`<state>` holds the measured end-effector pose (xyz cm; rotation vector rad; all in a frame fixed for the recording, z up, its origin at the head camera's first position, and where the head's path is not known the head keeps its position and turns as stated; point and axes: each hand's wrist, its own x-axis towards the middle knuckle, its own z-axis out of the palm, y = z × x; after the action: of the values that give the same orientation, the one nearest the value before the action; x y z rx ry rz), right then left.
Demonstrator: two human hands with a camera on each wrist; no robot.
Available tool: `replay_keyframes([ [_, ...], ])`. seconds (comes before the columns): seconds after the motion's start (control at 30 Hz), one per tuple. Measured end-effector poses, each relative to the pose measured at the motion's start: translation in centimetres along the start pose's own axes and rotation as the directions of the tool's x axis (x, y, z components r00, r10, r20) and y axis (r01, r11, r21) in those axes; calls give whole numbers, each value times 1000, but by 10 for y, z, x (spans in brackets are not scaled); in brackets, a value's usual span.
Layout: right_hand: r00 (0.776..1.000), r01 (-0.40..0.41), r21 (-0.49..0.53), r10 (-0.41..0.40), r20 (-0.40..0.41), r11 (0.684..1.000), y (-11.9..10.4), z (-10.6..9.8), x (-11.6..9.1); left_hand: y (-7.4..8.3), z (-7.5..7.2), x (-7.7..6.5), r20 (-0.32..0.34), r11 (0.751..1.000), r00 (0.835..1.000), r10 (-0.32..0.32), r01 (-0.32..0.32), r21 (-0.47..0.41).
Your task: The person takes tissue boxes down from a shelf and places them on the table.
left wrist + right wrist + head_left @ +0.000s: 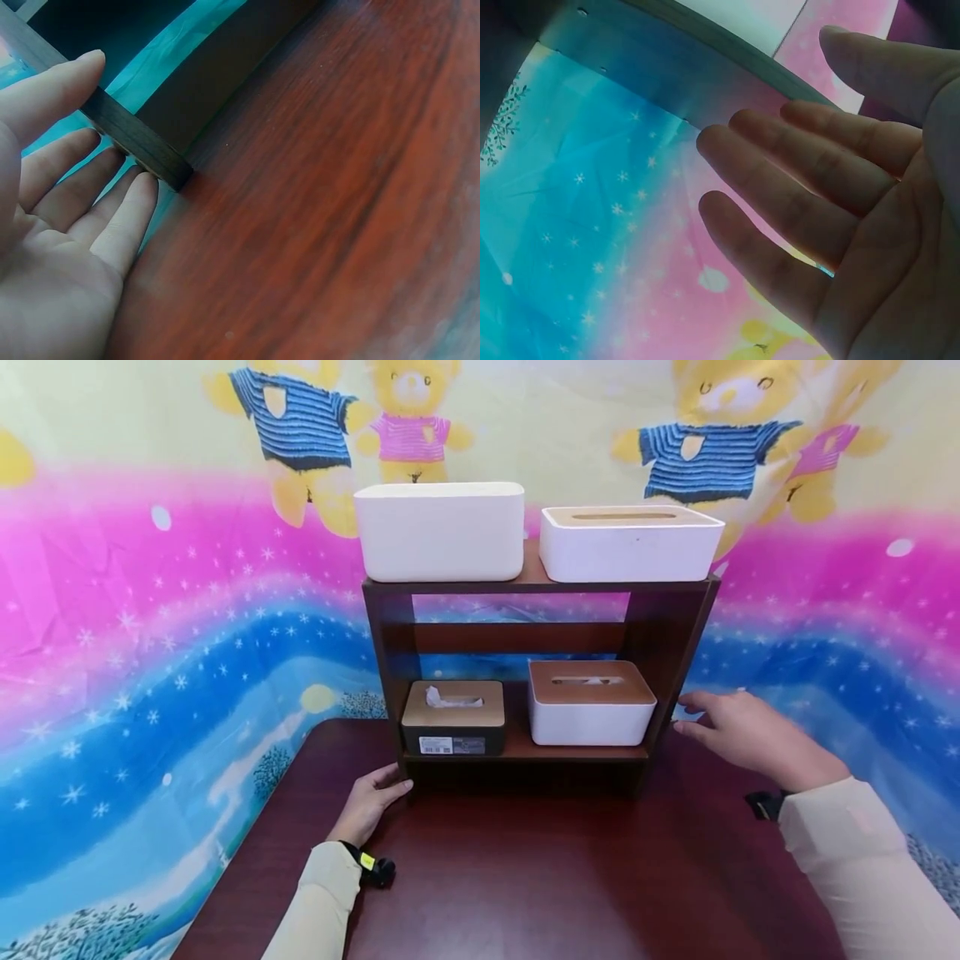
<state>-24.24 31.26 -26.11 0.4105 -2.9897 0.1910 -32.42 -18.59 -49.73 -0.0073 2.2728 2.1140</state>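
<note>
A dark brown wooden shelf (525, 758) stands on the table with tissue boxes on its two levels. At the foot of its left side panel (142, 142) is my left hand (369, 802); its fingers lie along the panel's outer face, with the thumb by the front edge. My right hand (738, 731) is beside the right side panel (678, 668). In the right wrist view the right hand (817, 202) has its fingers spread and nearly straight, holding nothing. Whether its fingertips touch the panel I cannot tell.
On top are a plain white box (442, 535) and a white tissue box (630, 547) with a slotted wooden lid. Below sit a dark tissue box (453, 714) and a white, brown-lidded one (592, 718). A bear-print cloth (187, 610) hangs behind the reddish-brown table (525, 877).
</note>
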Motion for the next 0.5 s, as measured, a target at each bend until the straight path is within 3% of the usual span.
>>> replay_keyframes([
  [0.1,1000,6,-16,-6,-10,1000,-3,-5,-2,-1,0,-2,-4,1000,1000,-17,17,8],
  [0.5,987,18,-104,-34,-160,994,-26,-28,-9,1,0,0,6,999,1000,12,-12,30],
])
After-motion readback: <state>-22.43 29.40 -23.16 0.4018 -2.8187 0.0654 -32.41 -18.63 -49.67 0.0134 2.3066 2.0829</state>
